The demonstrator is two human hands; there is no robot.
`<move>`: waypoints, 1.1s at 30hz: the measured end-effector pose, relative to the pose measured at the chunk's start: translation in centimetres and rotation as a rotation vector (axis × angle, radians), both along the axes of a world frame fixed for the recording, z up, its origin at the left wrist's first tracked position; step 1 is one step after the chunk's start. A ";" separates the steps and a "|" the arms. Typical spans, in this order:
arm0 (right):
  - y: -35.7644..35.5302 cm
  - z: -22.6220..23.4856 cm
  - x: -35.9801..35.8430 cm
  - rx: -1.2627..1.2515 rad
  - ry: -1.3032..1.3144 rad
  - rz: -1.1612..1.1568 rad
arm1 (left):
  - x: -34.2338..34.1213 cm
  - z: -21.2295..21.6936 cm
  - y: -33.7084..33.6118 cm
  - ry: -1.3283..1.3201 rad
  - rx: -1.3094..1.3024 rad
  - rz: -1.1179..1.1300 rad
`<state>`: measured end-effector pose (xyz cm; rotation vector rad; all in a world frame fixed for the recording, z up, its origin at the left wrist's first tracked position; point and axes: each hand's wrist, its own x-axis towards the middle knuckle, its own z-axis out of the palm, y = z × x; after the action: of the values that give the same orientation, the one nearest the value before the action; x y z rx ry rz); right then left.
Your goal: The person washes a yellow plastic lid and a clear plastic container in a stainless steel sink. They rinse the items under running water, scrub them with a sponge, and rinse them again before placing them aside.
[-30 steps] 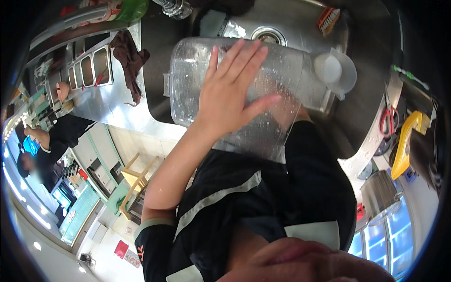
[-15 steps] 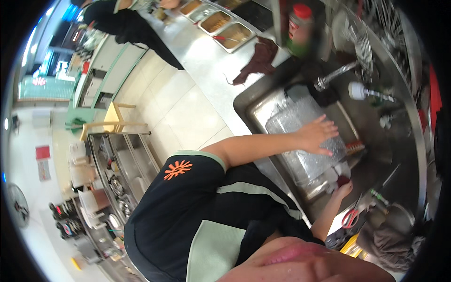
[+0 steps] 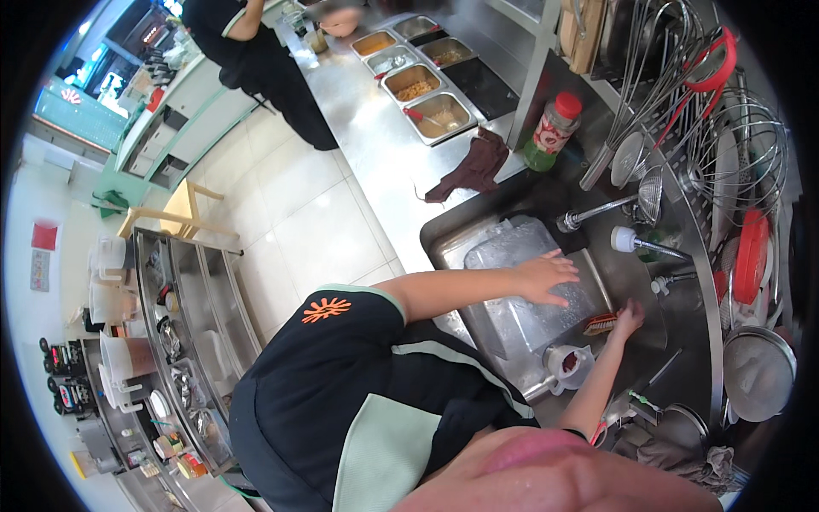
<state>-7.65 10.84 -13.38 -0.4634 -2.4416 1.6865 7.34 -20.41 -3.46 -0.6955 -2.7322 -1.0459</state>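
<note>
A clear plastic container [image 3: 509,247] lies in the metal sink [image 3: 444,241], its wet, flat side facing up. My left hand [image 3: 546,277] rests flat on it with the fingers spread. At the sink's right side my right hand [image 3: 630,317] closes its fingers on the end of a scrub brush [image 3: 601,325] with a reddish back. Close to that hand, near the sink's lower edge, stands a small whitish jug [image 3: 559,380] with something dark red inside.
A faucet [image 3: 627,238] and a sprayer hose [image 3: 589,218] reach over the sink. Whisks [image 3: 631,77] and a round strainer [image 3: 759,373] hang at right. A brown cloth [image 3: 467,171], a red-capped bottle [image 3: 553,132] and food pans [image 3: 439,119] are on the counter. Another person [image 3: 273,77] stands far left.
My right hand has let go of the whitish jug and moved to the scrub brush. My left hand stays on the container. The whole view has shifted.
</note>
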 end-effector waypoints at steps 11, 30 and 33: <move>2.2 -1.4 -12.6 0.021 0.293 -0.334 | -4.3 2.1 -8.2 -0.051 0.080 -0.099; 1.5 -4.3 -14.5 0.059 0.132 -0.520 | -0.4 7.6 -6.0 -0.587 -0.662 0.389; 5.7 -4.5 -16.6 -0.406 0.043 -0.421 | -0.7 7.5 -5.6 -0.505 -0.659 0.335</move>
<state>-24.26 16.50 -17.91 -0.9034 -1.7933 1.9547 6.60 -26.03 4.01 0.0080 -3.4908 -0.2475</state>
